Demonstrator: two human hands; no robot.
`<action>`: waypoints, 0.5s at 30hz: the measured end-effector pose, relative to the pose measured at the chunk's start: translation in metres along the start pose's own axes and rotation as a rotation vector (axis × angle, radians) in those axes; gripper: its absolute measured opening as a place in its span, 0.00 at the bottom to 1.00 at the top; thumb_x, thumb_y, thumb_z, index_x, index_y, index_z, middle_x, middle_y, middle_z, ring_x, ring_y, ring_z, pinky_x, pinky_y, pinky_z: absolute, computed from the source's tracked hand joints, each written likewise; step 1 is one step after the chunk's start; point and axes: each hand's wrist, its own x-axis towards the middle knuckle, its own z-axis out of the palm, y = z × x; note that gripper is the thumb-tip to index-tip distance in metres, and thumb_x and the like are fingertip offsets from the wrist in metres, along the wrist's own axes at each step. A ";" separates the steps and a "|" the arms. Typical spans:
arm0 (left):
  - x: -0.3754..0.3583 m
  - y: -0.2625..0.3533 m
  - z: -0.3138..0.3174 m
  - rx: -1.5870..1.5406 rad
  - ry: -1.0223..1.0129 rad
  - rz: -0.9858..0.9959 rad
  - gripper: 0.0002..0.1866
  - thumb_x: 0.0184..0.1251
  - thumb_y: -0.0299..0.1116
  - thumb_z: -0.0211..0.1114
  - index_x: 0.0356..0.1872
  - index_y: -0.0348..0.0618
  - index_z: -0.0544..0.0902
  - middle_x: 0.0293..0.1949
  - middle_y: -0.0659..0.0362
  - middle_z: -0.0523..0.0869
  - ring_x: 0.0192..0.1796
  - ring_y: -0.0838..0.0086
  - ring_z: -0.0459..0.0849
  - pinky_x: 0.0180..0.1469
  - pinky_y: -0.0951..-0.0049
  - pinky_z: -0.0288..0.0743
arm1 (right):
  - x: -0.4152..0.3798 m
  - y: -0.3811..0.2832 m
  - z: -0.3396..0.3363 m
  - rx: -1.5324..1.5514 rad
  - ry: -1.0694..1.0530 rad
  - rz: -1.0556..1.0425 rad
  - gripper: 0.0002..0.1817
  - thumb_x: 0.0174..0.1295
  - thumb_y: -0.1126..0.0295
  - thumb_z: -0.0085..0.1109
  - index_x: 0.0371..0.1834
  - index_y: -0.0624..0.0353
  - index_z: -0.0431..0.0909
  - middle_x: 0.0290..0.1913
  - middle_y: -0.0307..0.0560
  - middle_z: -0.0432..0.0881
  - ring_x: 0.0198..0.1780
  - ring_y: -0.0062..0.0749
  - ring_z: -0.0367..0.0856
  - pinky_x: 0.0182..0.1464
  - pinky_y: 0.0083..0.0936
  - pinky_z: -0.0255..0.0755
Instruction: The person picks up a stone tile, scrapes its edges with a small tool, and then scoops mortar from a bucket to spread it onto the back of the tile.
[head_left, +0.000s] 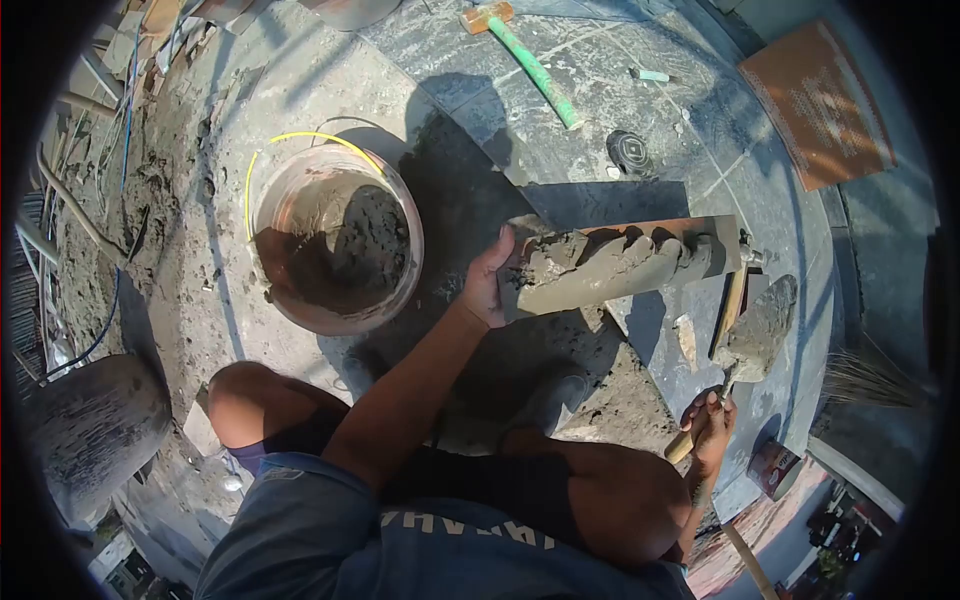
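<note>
My left hand (487, 282) grips the near end of a long, narrow tile strip (722, 240), held out over the ground with its upper face showing. A thick, uneven layer of wet grey mortar (612, 275) covers most of that face. In my right hand (712, 425), low on the right, is the wooden handle of a trowel (765, 325); its blade is smeared with mortar and points away from me. The blade is apart from the strip. Left of my left hand stands a bucket (408, 285) with wet mortar (370, 240) inside.
A green-handled hammer (535, 75) and a round dark object (628, 152) lie on the tiled floor (470, 55). A brown tile (815, 110) is at upper right. Another wooden handle (733, 305) lies beside the trowel. A small can (775, 470) and broom-like bristles (868, 382) sit at right.
</note>
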 end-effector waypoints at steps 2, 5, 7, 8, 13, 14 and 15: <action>0.007 -0.022 -0.008 -0.058 -0.017 -0.084 0.36 0.70 0.62 0.49 0.60 0.35 0.73 0.56 0.50 0.80 0.55 0.63 0.81 0.59 0.61 0.75 | 0.002 0.010 -0.003 -0.050 0.031 0.009 0.10 0.67 0.66 0.57 0.34 0.60 0.71 0.24 0.44 0.74 0.19 0.28 0.72 0.18 0.25 0.69; 0.019 -0.052 -0.026 -0.054 -0.038 -0.123 0.35 0.70 0.61 0.50 0.59 0.36 0.74 0.57 0.51 0.80 0.56 0.67 0.80 0.60 0.64 0.73 | 0.003 0.009 -0.003 -0.092 -0.057 0.056 0.09 0.67 0.66 0.56 0.36 0.61 0.71 0.25 0.44 0.74 0.20 0.29 0.73 0.19 0.25 0.69; 0.026 -0.065 -0.035 -0.116 -0.021 -0.157 0.31 0.71 0.59 0.51 0.54 0.38 0.77 0.50 0.56 0.84 0.49 0.72 0.83 0.54 0.66 0.77 | 0.003 0.004 0.005 -0.134 -0.030 0.073 0.10 0.67 0.66 0.56 0.36 0.62 0.71 0.24 0.44 0.73 0.19 0.29 0.73 0.20 0.25 0.70; 0.029 -0.071 -0.040 -0.149 -0.049 -0.157 0.30 0.70 0.59 0.52 0.54 0.38 0.77 0.49 0.56 0.84 0.48 0.72 0.84 0.53 0.66 0.77 | 0.004 -0.001 0.010 -0.178 -0.074 0.097 0.10 0.67 0.66 0.55 0.36 0.62 0.71 0.24 0.43 0.73 0.20 0.30 0.74 0.20 0.25 0.70; 0.035 -0.088 -0.059 -0.173 -0.004 -0.195 0.27 0.66 0.59 0.59 0.46 0.42 0.81 0.42 0.57 0.86 0.41 0.73 0.86 0.48 0.68 0.79 | 0.009 -0.022 0.045 -0.351 -0.095 0.133 0.15 0.65 0.61 0.57 0.29 0.61 0.71 0.20 0.44 0.71 0.17 0.30 0.71 0.19 0.25 0.66; 0.035 -0.090 -0.062 -0.208 0.004 -0.204 0.28 0.67 0.58 0.58 0.49 0.41 0.81 0.44 0.56 0.86 0.43 0.72 0.86 0.50 0.67 0.79 | 0.010 -0.025 0.051 -0.394 -0.094 0.139 0.15 0.65 0.61 0.58 0.29 0.61 0.71 0.19 0.44 0.71 0.16 0.31 0.71 0.19 0.25 0.66; 0.036 -0.091 -0.064 -0.239 0.011 -0.213 0.28 0.68 0.58 0.57 0.52 0.41 0.80 0.46 0.55 0.86 0.45 0.71 0.86 0.51 0.66 0.79 | 0.010 -0.029 0.059 -0.407 -0.100 0.141 0.15 0.66 0.61 0.58 0.29 0.61 0.71 0.19 0.44 0.72 0.15 0.30 0.71 0.18 0.25 0.66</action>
